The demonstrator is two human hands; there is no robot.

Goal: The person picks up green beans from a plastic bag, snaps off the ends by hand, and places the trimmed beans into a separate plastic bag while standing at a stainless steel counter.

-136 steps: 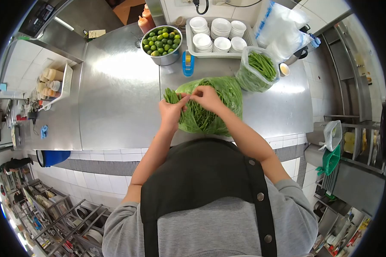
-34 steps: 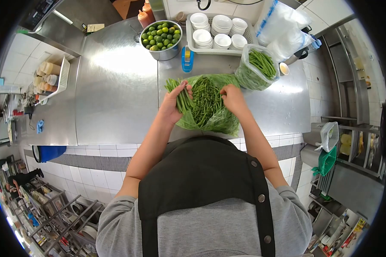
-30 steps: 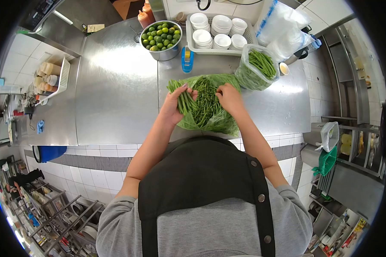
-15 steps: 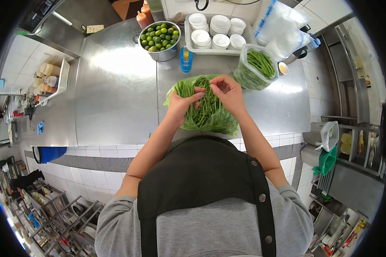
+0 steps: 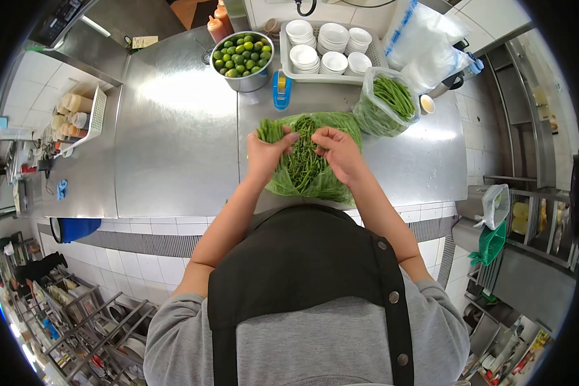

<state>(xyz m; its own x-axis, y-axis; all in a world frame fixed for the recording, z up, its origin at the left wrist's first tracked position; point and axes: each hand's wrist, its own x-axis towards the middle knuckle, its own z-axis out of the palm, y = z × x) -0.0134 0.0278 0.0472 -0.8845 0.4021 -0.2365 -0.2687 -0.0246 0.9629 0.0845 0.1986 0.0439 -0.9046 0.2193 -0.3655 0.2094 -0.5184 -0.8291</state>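
Observation:
An open green plastic bag (image 5: 342,125) lies on the steel counter in front of me, with a heap of thin, tangled green bean tips or stems (image 5: 304,168) in it. My left hand (image 5: 264,156) is closed around a bunch of green beans (image 5: 270,131), their ends sticking up past the fingers at the bag's left side. Over the right part of the heap, my right hand (image 5: 341,154) has its thumb and fingers pinched together. What lies between those fingertips is too small to make out.
Behind the right hand stands a clear bag of green beans (image 5: 394,96), beside a small cup (image 5: 427,103). Farther back are a pot of limes (image 5: 243,83), a blue tape dispenser (image 5: 281,91), a tray (image 5: 315,78) of stacked white bowls and plastic bags (image 5: 424,38).
My left hand has drawn slightly left and up with the bunch, off the heap. The right hand has come down a little, and more of the heap shows between the hands.

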